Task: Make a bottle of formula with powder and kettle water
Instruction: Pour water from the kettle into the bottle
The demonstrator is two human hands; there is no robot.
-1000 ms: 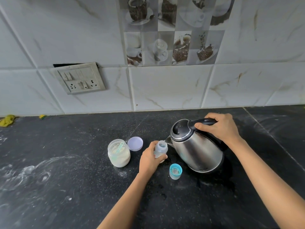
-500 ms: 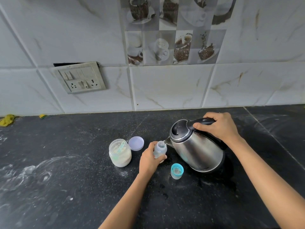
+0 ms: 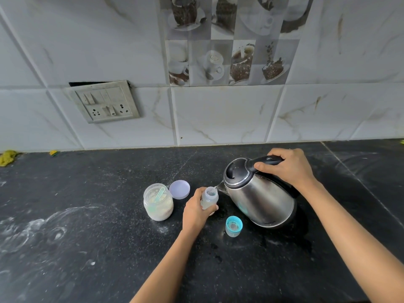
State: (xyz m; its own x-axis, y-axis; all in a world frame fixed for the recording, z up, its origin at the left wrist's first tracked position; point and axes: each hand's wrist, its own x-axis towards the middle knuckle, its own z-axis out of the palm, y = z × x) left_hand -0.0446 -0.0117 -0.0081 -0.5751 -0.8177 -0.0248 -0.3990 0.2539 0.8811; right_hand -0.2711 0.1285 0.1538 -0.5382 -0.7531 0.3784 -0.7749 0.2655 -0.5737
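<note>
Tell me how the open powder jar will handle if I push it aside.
The powder jar looks squat and mostly full, so it would probably slide rather than tip. Its lid lies beside it on the counter, so a hard shove could spill powder. The scoop leaning inside may shift.

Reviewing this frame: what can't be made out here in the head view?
Water level in the bottle: head view, the left hand wraps its lower part.
Amount of water in the kettle: head view, its lid and steel wall hide it.
Stream at the spout: head view, too small to confirm.
The handle: head view, mostly covered by the right hand.
</note>
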